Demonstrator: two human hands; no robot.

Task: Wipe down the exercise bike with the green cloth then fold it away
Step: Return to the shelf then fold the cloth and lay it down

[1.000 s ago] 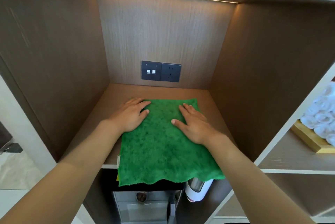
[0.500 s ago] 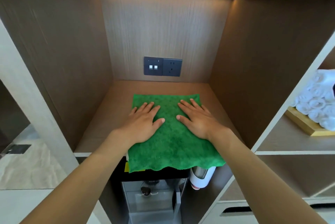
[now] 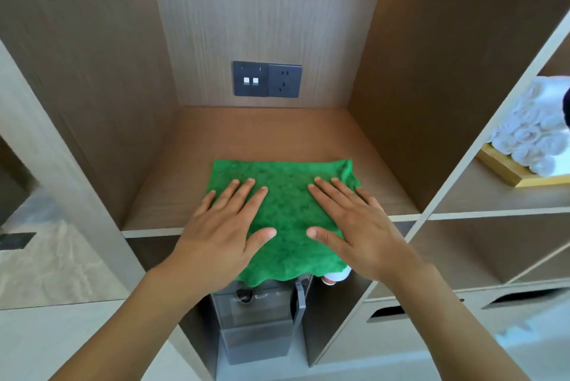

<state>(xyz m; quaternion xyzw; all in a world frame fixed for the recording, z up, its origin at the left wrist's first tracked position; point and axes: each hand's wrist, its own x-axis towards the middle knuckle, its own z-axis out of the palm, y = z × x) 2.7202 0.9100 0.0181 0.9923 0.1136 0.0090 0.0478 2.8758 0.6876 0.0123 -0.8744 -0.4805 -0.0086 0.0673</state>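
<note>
On shelf [image 3: 216, 146], green cloth [image 3: 285, 211], seemingly flat.

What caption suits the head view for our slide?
Both hands, left hand and right hand, press the green cloth flat on a wooden shelf.

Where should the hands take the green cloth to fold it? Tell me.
Pinch the cloth's near edge, coming from below the shelf front. That wavy edge overhangs free, while the far edge lies flat on the wood. Then carry it back over.
</note>
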